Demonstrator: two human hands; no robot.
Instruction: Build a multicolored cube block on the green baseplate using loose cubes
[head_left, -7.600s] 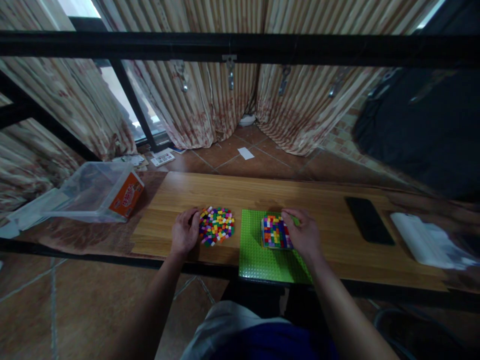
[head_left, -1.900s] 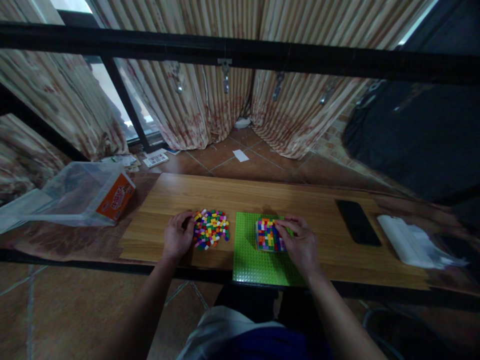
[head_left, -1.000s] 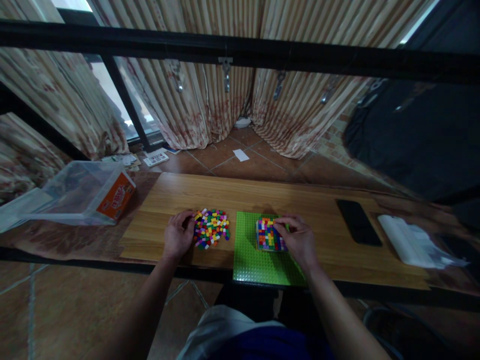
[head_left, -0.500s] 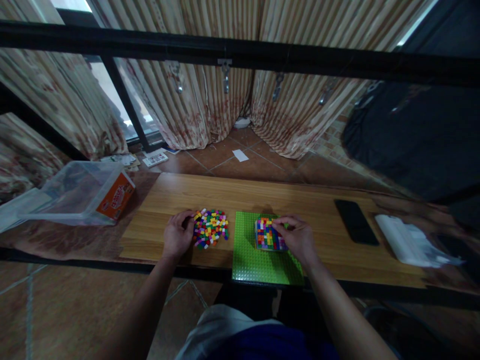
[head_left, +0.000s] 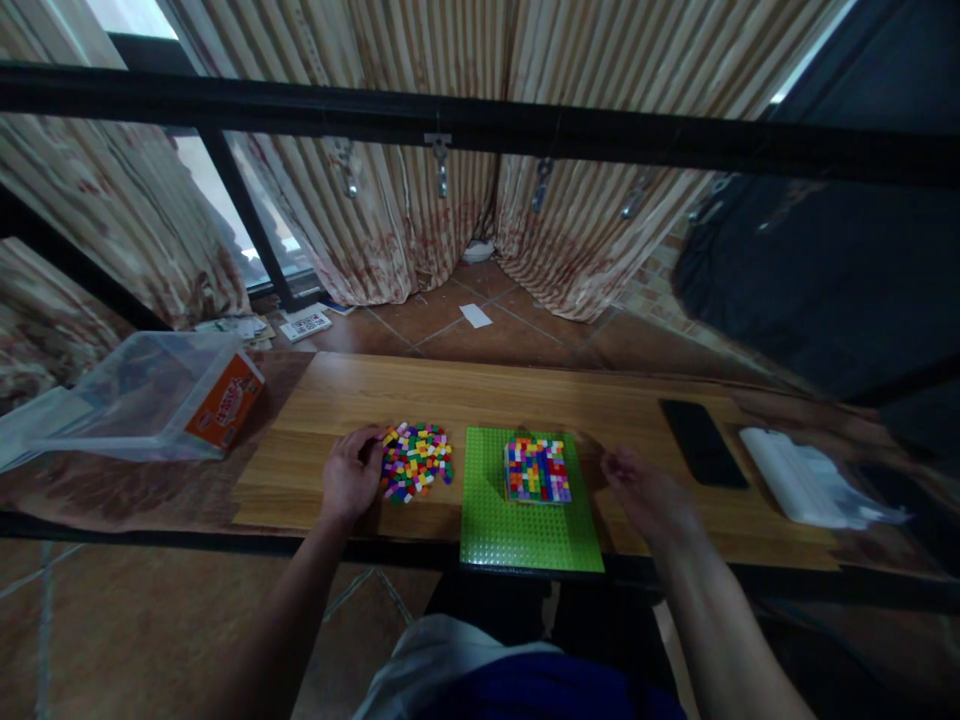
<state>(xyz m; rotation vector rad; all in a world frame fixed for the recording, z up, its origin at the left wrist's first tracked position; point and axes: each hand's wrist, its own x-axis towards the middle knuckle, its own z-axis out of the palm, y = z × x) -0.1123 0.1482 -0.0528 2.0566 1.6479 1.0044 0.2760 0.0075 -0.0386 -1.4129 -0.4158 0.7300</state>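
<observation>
My left hand [head_left: 351,475] rests on the table at the left edge of a pile of small colourful bricks [head_left: 417,462]. Its fingers are bent, with a gap between thumb and index finger, and nothing shows in them. A square block of multicoloured bricks [head_left: 537,470] stands on the upper middle of a green studded baseplate [head_left: 517,540]. My right hand [head_left: 649,488] is to the right of the baseplate, apart from the block. Motion smears its fingers, so whether they hold anything is unclear.
A black phone [head_left: 703,443] and a white plastic packet [head_left: 795,478] lie to the right. At the far left a clear plastic bin [head_left: 150,400] with an orange label lies tipped over. A dark metal bar [head_left: 480,120] crosses beyond the wooden board [head_left: 360,385].
My right hand has left the brick block and moved right, off the baseplate, uncovering the block's right side. My left hand stays by the brick pile. The view has shifted slightly.
</observation>
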